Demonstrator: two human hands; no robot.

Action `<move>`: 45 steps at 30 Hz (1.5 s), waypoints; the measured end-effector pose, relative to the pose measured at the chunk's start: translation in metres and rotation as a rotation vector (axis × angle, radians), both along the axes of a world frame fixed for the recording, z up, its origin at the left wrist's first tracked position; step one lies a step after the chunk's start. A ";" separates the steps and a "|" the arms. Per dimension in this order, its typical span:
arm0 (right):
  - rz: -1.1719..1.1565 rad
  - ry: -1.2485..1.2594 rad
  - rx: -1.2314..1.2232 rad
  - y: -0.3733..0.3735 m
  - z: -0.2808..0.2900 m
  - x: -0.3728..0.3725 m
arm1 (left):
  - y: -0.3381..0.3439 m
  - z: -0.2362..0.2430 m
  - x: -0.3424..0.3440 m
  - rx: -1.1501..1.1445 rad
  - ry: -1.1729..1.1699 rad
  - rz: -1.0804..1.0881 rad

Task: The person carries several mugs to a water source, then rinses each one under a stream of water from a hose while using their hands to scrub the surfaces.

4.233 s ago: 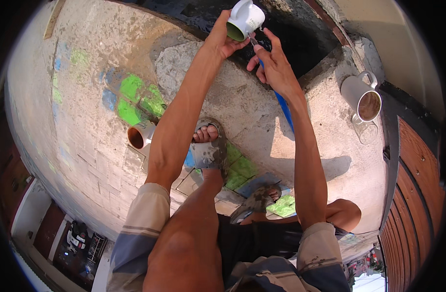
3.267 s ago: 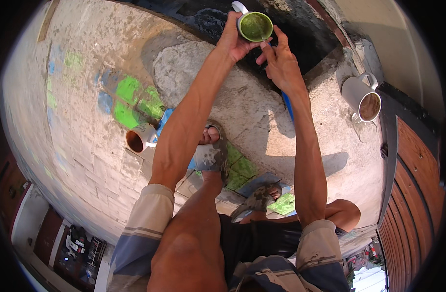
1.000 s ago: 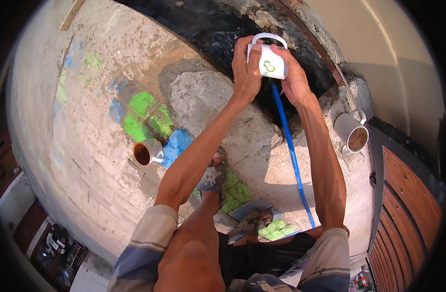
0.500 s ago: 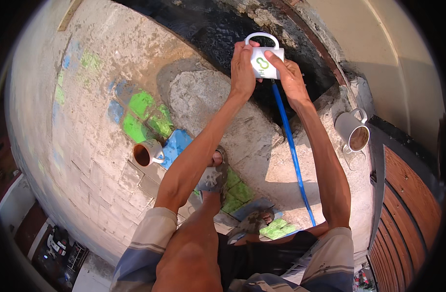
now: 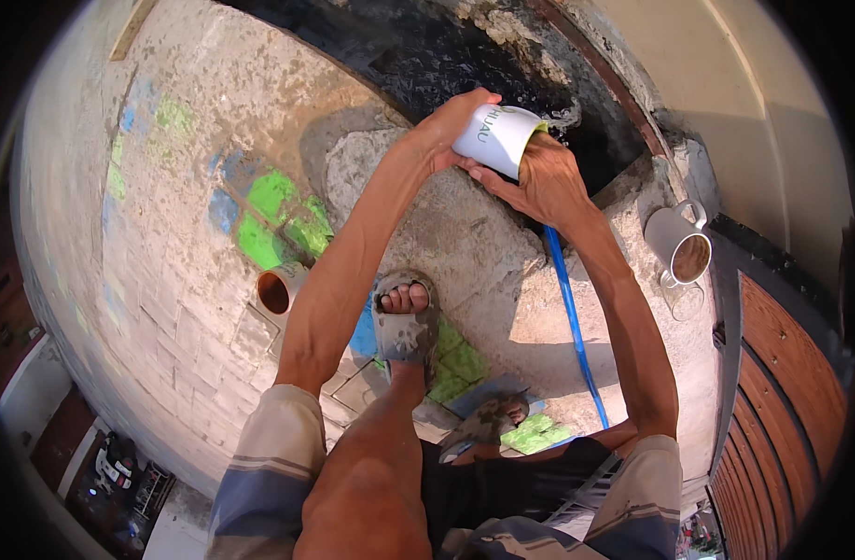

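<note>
A white mug with green print is tipped over dark water, its mouth turned to the right. My left hand is wrapped around its base end. At the mouth is my right hand, its fingers reaching inside and hidden there, its thumb outside along the lower wall. A blue hose runs up and disappears behind the right hand; its end is hidden. Water splashes just past the rim. The mug's handle cannot be seen.
A mug with a brown inside lies on the paving, partly behind my left forearm. Another white mug stands at right on the concrete ledge, beside a clear glass. A dark water channel runs ahead; wooden slats border the right.
The mug has turned from handle-up to tipped, mouth rightward. My right hand has moved from its side into the mouth, while my left shifted to the base. Splashing now shows.
</note>
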State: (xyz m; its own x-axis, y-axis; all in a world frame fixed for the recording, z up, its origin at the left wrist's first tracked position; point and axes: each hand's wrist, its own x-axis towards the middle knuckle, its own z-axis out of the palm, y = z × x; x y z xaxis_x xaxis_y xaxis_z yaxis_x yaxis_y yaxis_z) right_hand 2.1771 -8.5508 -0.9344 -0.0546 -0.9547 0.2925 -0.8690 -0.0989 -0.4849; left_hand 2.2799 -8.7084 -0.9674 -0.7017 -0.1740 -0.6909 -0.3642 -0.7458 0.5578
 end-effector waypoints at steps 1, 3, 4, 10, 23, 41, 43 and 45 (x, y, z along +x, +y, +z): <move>-0.012 -0.168 0.218 0.002 0.000 0.002 | -0.003 -0.005 0.011 -0.054 -0.040 -0.072; -0.002 -0.239 0.286 -0.003 0.001 -0.008 | 0.000 -0.004 0.008 -0.085 -0.003 -0.101; 0.004 -0.277 0.318 -0.008 0.001 -0.012 | 0.007 -0.004 0.007 -0.175 0.093 0.042; -0.515 -1.392 0.385 -0.021 0.026 -0.014 | 0.042 0.013 -0.005 -0.554 0.229 0.321; -1.059 -1.545 -0.238 -0.053 -0.002 -0.019 | 0.072 0.015 0.005 -0.169 0.515 0.517; -0.427 -0.430 -0.180 -0.019 0.037 -0.008 | 0.024 0.017 0.018 0.224 0.220 0.238; -0.446 -0.855 0.082 -0.015 0.033 -0.023 | 0.026 0.020 0.019 0.250 0.210 0.138; -0.236 -0.490 0.242 -0.023 0.033 -0.035 | 0.022 0.021 0.018 0.217 0.145 0.047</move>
State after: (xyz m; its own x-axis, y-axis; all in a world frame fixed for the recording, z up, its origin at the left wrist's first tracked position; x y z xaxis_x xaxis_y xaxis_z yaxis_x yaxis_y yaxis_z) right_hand 2.1416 -8.5739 -0.9017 -0.3476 -0.9366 -0.0448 -0.5228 0.2333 -0.8199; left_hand 2.2983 -8.6862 -0.9461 -0.7910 -0.0678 -0.6081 -0.2540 -0.8677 0.4272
